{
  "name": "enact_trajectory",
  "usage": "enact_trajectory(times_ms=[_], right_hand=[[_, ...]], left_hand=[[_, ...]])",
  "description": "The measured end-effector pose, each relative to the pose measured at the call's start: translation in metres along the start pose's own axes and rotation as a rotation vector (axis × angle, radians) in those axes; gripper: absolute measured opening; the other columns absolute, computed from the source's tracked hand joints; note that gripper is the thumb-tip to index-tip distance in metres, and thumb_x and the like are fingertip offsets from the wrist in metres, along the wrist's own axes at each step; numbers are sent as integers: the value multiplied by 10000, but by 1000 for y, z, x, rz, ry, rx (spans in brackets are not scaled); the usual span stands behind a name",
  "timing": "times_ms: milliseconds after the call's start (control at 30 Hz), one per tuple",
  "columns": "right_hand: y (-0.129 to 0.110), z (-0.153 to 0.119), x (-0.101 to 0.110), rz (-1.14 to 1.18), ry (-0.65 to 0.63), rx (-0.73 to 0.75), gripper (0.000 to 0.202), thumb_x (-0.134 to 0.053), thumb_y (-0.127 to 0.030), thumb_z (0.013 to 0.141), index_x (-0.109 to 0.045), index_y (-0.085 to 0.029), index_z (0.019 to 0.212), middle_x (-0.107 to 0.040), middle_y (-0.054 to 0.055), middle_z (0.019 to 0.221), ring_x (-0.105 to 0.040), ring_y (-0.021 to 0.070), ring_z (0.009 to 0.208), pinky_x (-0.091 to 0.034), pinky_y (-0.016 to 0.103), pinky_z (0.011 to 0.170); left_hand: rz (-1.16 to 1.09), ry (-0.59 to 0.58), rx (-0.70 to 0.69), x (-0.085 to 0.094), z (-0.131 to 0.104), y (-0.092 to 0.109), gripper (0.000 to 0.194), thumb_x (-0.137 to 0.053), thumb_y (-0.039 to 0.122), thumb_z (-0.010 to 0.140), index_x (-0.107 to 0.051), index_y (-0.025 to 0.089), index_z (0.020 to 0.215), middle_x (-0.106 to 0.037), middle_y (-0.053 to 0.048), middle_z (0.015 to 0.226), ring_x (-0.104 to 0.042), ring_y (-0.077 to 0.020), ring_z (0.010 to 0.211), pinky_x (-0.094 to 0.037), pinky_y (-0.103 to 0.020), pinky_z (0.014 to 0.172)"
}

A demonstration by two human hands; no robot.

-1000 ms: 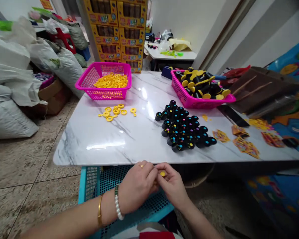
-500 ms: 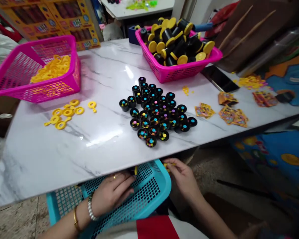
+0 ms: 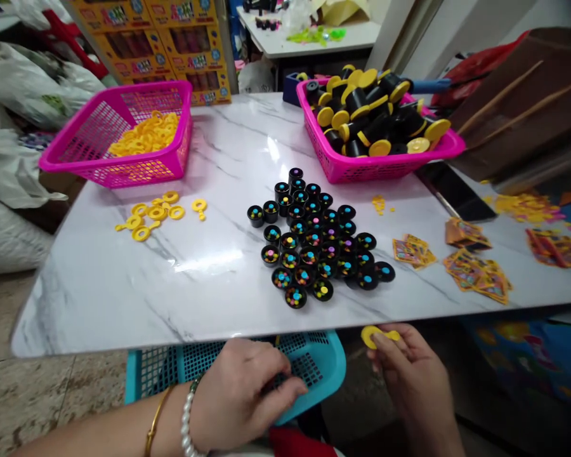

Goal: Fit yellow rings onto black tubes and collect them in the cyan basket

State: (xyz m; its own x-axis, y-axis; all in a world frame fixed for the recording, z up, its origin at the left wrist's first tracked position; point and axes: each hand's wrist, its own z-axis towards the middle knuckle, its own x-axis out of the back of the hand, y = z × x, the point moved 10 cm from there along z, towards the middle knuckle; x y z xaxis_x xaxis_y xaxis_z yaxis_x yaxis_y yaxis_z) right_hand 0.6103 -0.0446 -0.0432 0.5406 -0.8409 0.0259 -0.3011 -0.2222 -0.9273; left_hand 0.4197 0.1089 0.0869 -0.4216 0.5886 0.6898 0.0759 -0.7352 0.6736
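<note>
Gripping a yellow ring piece in the head view, the right hand pinches its stem side between thumb and fingers, ring end out to the left, just off the near edge of the marbled table. Left hand is well apart from the right, back up, fingers curled, above a blue basket at the near edge; palm side hidden, cannot tell whether it grips anything. Left wrist has a bead bracelet and a gold bangle. Mid-table, a tight cluster of black cups, upright, coloured bits inside. Left of them, loose yellow rings lie in a small group, one set apart on the right. Far left, a pink basket holds a heap of similar yellow rings. Far right, a second pink basket is piled with black cylinders with yellow ends. Right side: phone lying flat just beside that basket, printed packets in small stacks nearer, yellow and pink bits scattered beyond. Yellow boxes stand stacked behind the table, far left.
</note>
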Motion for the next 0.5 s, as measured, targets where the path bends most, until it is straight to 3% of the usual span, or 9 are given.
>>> enact_trajectory(times_ms=[100,200,267,367,500], right_hand=[[4,-13,-24,-64,-114,-4,274,-773,-351,702,-607,-190,848,-666,16,642,-581,134,517,-471,204,450],[-7,-31,-47,-115,-194,31,241,-739,-358,738,-653,-186,884,-662,22,655,-582,131,532,-483,205,466],[-19,-42,-64,-126,-257,26,310,-708,-363,769,-657,-197,1026,-641,8,650,-564,121,514,-462,195,437],[-32,-53,-97,-150,-403,-24,500,-668,-353,803,-553,-212,1270,-586,-26,614,-516,99,464,-405,180,386],[-42,-56,-127,-167,-493,-2,605,-612,-324,844,-402,-238,1406,-559,-43,656,-511,88,482,-416,186,419]], left_hand=[[194,131,19,20,14,-3,225,-640,355,832,-575,160,925,-576,12,619,-537,-121,552,-393,-242,521],[317,156,75,21,28,-21,356,-632,460,817,-588,146,979,-601,-11,657,-555,-134,577,-396,-244,513],[346,184,88,19,33,-30,369,-618,476,822,-597,143,980,-624,-20,677,-570,-135,582,-409,-244,515],[373,230,78,16,35,-30,353,-603,462,837,-602,143,988,-655,-27,704,-592,-138,589,-439,-249,539],[401,271,79,16,30,-27,374,-584,438,855,-599,126,1061,-669,-40,697,-596,-138,562,-446,-247,525]])
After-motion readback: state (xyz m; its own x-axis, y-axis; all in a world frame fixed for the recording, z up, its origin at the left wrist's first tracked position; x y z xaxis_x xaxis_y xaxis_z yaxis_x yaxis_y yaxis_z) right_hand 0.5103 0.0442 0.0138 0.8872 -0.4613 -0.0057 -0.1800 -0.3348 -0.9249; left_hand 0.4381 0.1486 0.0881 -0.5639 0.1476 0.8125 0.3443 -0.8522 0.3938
